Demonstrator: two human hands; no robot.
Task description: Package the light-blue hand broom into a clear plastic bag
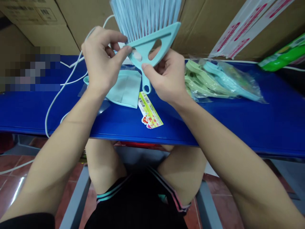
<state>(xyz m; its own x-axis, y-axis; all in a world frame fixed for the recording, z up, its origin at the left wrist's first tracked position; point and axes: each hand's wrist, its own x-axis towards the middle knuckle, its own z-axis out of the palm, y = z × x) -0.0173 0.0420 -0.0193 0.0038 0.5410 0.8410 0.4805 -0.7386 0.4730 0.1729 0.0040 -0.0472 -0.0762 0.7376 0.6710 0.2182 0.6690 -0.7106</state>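
Observation:
A small light-blue hand broom [152, 47] is held up above the blue table, bristles pointing away from me and its looped handle end toward me. My left hand [103, 58] pinches the left corner of the broom head between thumb and fingers. The thumb of my right hand [168, 71] presses near the handle, with the fingers curled behind the head. Below and to the left lies a light-blue dustpan [126, 89], partly hidden by my left hand and wrist. A yellow-green printed card [150, 111] rests flat beneath the handle.
Clear bags with green and light-blue broom sets [214, 79] lie right of my right hand. A white cable [56, 90] loops across the left of the blue table [238, 127]. Cardboard boxes [83, 19] stand behind, and a bright green package [283, 54] is at the far right.

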